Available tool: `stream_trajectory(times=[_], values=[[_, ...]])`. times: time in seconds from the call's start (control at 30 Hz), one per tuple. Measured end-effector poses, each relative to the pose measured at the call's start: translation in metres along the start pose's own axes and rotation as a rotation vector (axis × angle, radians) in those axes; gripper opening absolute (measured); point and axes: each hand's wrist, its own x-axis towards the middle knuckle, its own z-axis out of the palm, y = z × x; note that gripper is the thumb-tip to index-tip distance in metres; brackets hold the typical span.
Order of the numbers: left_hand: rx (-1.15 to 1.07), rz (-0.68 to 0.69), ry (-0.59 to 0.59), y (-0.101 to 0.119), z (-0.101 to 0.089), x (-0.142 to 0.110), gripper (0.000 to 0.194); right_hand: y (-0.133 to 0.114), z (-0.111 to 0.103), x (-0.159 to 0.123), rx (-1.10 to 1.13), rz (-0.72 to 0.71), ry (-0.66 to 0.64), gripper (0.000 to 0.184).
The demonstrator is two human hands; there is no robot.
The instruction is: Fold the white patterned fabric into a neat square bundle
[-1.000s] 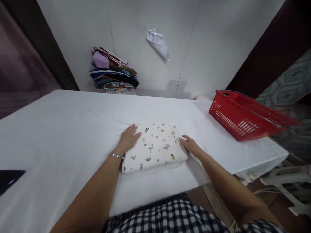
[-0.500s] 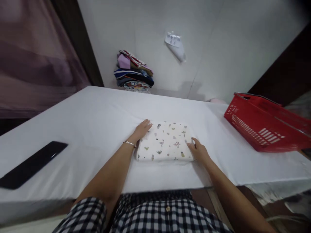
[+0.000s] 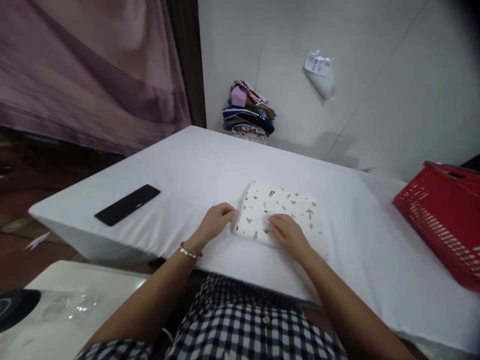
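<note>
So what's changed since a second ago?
The right hand has moved left, from the right edge of the folded cloth to over its top. The left hand, flat across the left edge before, now has fingertips bunched there. The red basket stays on the table.

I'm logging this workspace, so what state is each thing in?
Patterned cloth: folded flat
Left hand: fingers bent, at cloth's edge
Right hand: fingers bent, over cloth
White table cover: spread, draping over edges
Black flat object: lying flat
Fabric stack: folded, piled
Wall sheet: hanging, lower part curled
Red basket: upright, contents hidden
Pink curtain: hanging
</note>
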Motion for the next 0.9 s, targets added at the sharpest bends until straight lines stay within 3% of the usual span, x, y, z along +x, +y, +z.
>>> stream_trajectory(times=[0.13, 0.23, 0.53, 0.9], values=[[0.081, 0.019, 0.008, -0.002, 0.011, -0.044, 0.018, -0.017, 0.022, 0.020, 0.051, -0.102, -0.048, 0.023], [0.166, 0.033, 0.053, -0.002, 0.016, -0.057, 0.016, -0.018, 0.036, 0.026, 0.031, -0.110, -0.049, 0.022], [0.282, 0.083, 0.133, -0.003, 0.027, -0.057, 0.015, -0.015, 0.045, 0.019, -0.010, -0.130, 0.005, 0.024], [0.338, 0.069, 0.094, 0.000, 0.028, -0.057, 0.014, -0.015, 0.045, 0.018, 0.004, -0.147, 0.031, 0.025]])
